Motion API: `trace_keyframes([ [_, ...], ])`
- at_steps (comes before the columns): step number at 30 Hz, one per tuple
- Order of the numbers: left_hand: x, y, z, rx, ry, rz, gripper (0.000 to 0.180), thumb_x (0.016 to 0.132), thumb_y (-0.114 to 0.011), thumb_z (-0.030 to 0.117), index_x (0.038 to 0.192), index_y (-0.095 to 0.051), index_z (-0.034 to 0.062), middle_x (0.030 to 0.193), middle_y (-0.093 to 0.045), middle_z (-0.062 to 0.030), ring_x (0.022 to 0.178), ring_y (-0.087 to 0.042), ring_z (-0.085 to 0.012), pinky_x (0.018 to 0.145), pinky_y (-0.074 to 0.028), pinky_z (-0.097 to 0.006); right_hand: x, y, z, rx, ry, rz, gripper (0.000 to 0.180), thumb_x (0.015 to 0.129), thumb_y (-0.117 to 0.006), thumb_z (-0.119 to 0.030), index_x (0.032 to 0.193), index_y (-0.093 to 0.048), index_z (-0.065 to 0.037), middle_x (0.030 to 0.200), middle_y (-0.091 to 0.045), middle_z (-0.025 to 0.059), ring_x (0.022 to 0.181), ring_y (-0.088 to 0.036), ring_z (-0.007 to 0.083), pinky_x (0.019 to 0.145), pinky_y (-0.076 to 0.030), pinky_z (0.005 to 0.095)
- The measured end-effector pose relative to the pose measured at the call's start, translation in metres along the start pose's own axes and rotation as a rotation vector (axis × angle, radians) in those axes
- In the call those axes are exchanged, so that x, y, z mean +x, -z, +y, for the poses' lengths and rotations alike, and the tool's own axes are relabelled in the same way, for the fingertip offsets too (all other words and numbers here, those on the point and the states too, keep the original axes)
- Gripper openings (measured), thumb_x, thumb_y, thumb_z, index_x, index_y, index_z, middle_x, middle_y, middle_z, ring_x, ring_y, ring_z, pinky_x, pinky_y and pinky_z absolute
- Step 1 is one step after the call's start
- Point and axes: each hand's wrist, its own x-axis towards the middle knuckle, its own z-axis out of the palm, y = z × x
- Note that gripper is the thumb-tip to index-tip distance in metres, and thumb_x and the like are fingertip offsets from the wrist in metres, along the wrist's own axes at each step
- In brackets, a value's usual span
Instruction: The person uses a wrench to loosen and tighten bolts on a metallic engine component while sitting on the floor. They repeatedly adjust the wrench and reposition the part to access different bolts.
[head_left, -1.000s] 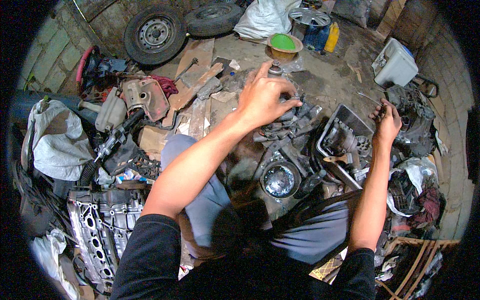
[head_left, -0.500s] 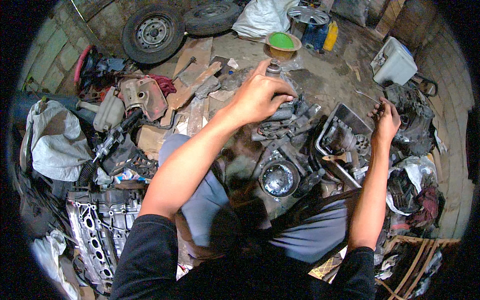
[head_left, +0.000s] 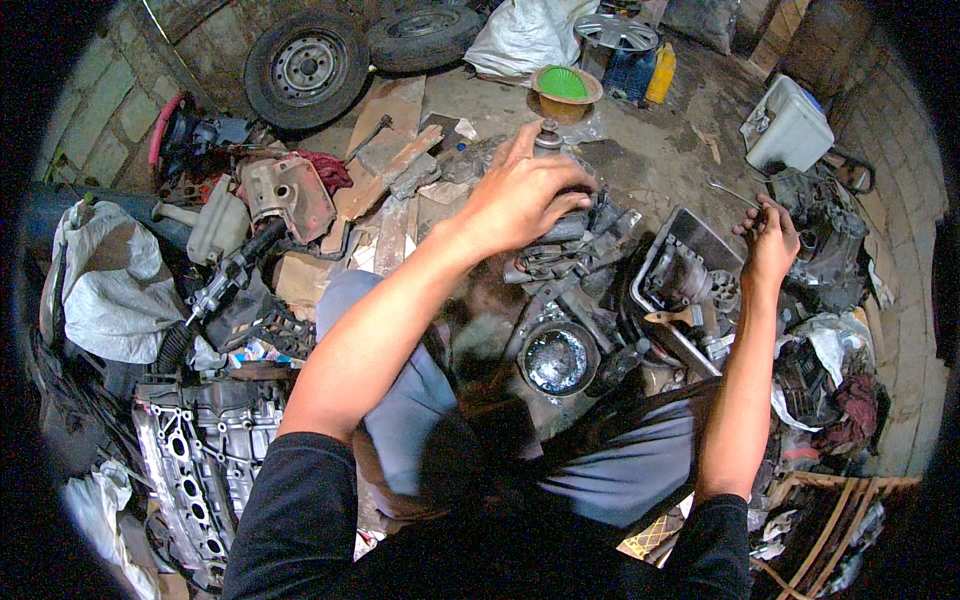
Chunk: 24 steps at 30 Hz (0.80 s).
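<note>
My left hand (head_left: 530, 198) is curled at the side of an upright metal part with a round, stepped top (head_left: 547, 136). The palm and fingers hide most of that part, and the thumb side faces the dark metal pieces (head_left: 570, 255) below. Off to the right, my right hand (head_left: 770, 235) is closed on a slim silver wrench (head_left: 733, 193), its far end pointing up and left. Beneath the right hand lies a rectangular metal pan (head_left: 648, 290) with a greasy geared part (head_left: 690, 262) in it. A wooden-handled paintbrush (head_left: 672, 316) rests by the pan's near edge.
A round bowl (head_left: 590, 380) with a shiny wet inside sits between my knees, beside a dark bottle (head_left: 625, 362). An engine cylinder head (head_left: 190, 485) lies at left. Farther back are tyres (head_left: 262, 75), a green basin (head_left: 562, 84), a yellow bottle (head_left: 661, 73) and a white container (head_left: 790, 130).
The fingers of my left hand have loosened and spread slightly beside the upright metal part. My right hand and the wrench have hardly moved.
</note>
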Motion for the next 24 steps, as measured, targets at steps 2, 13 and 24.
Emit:
trace_keyframes([
  [2, 0.002, 0.003, -0.001, -0.031, -0.037, -0.014, 0.016, 0.090, -0.073, 0.024, 0.101, -0.075, 0.0122, 0.102, -0.075, -0.0065, 0.104, -0.069, -0.0276, 0.119, -0.027, -0.060, 0.000, 0.001, 0.000, -0.003, 0.003, -0.003, 0.026, 0.102, -0.053, -0.013, 0.115, -0.067, 0.005, 0.082, -0.063, 0.0071, 0.066, -0.058, 0.0131, 0.060, -0.056, 0.0306],
  [13, 0.002, 0.001, 0.000, -0.055, 0.027, -0.011, 0.021, 0.086, -0.077, 0.030, 0.097, -0.077, 0.0122, 0.096, -0.075, -0.0064, 0.109, -0.065, -0.0304, 0.116, -0.029, -0.057, 0.004, 0.006, 0.004, -0.021, 0.033, -0.035, 0.028, 0.101, -0.052, -0.013, 0.116, -0.066, 0.005, 0.084, -0.064, 0.0077, 0.068, -0.059, 0.0137, 0.061, -0.057, 0.0311],
  [24, 0.003, 0.004, 0.001, -0.081, 0.010, -0.012, 0.012, 0.088, -0.072, 0.015, 0.099, -0.078, 0.0121, 0.092, -0.076, -0.0070, 0.097, -0.070, -0.0265, 0.120, -0.026, -0.056, -0.003, 0.001, -0.005, -0.001, 0.007, -0.014, 0.029, 0.100, -0.053, -0.012, 0.117, -0.065, 0.007, 0.080, -0.062, 0.0071, 0.065, -0.057, 0.0125, 0.060, -0.056, 0.0306],
])
